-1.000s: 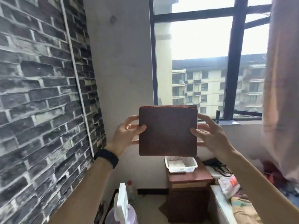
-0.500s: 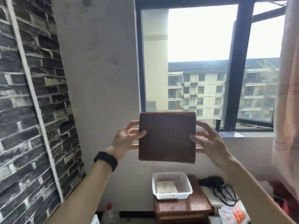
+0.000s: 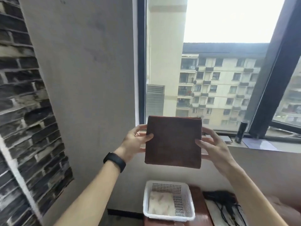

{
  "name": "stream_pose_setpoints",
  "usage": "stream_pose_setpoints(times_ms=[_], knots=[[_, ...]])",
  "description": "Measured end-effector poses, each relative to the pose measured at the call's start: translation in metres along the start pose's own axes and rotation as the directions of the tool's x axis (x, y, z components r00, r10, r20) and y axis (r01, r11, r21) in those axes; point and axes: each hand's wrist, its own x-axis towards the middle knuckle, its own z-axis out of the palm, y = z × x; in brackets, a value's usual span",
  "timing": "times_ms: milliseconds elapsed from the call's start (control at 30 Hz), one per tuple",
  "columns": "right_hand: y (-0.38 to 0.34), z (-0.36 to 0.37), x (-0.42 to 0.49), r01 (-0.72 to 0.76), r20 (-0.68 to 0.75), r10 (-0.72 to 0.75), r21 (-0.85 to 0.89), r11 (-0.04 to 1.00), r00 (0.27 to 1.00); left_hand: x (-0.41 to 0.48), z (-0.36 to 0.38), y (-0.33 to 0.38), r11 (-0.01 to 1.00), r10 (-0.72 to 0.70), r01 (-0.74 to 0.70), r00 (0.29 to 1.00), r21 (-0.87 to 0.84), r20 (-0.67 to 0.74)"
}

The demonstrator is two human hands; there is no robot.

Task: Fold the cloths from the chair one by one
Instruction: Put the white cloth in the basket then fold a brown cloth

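A folded brown cloth [image 3: 173,141], squared into a neat panel, was held upright in mid-air before a window [image 3: 211,62], pinched at its two side edges. The left hand [image 3: 134,142] clamped the left edge, thumb on the near face and fingers behind; the right hand [image 3: 213,144] gripped the right edge the same way, its fingers spread loosely behind the fabric. A black wristband [image 3: 114,161] circled the left wrist. Well below the fingers, a white perforated basket [image 3: 187,216] sat on a reddish-brown table [image 3: 197,201], a pale folded cloth [image 3: 161,203] lying inside it. Dark cables [image 3: 223,199] lay just right of the table.
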Motion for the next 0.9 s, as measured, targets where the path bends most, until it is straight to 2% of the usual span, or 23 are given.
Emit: stream_pose_setpoints(times_ms=[133, 233, 367, 533, 633, 733, 833, 900], knots=[[0.079, 0.010, 0.065, -0.150, -0.002, 0.150, 0.005, 0.989, 0.989, 0.074, -0.009, -0.079, 0.989, -0.144, 0.144, 0.989, -0.019, -0.017], [0.152, 0.020, 0.092, -0.336, -0.044, 0.336, 0.011, 0.942, 0.941, 0.114, -0.019, -0.149, 0.952, -0.307, 0.306, 0.951, -0.029, -0.026], [0.249, 0.034, 0.102, -0.583, -0.064, 0.583, 0.013, 0.812, 0.810, 0.139, -0.029, -0.243, 0.848, -0.530, 0.530, 0.847, -0.008, -0.040], [0.352, 0.043, 0.096, -0.803, -0.094, 0.797, -0.040, 0.595, 0.596, 0.144, -0.033, -0.337, 0.640, -0.767, 0.768, 0.639, 0.002, -0.052], [0.397, 0.044, 0.094, -0.882, -0.116, 0.874, -0.052, 0.469, 0.472, 0.147, -0.029, -0.381, 0.553, -0.831, 0.833, 0.549, -0.024, -0.086], [0.436, 0.043, 0.093, -0.938, -0.110, 0.932, -0.067, 0.341, 0.346, 0.150, -0.026, -0.420, 0.502, -0.860, 0.865, 0.499, -0.005, -0.109], [0.471, 0.040, 0.101, -0.952, -0.105, 0.948, -0.100, 0.290, 0.300, 0.158, -0.023, -0.453, 0.447, -0.888, 0.894, 0.441, -0.023, -0.132], [0.485, 0.039, 0.107, -0.946, -0.111, 0.942, -0.120, 0.302, 0.315, 0.163, -0.023, -0.461, 0.429, -0.894, 0.903, 0.426, 0.008, -0.135]])
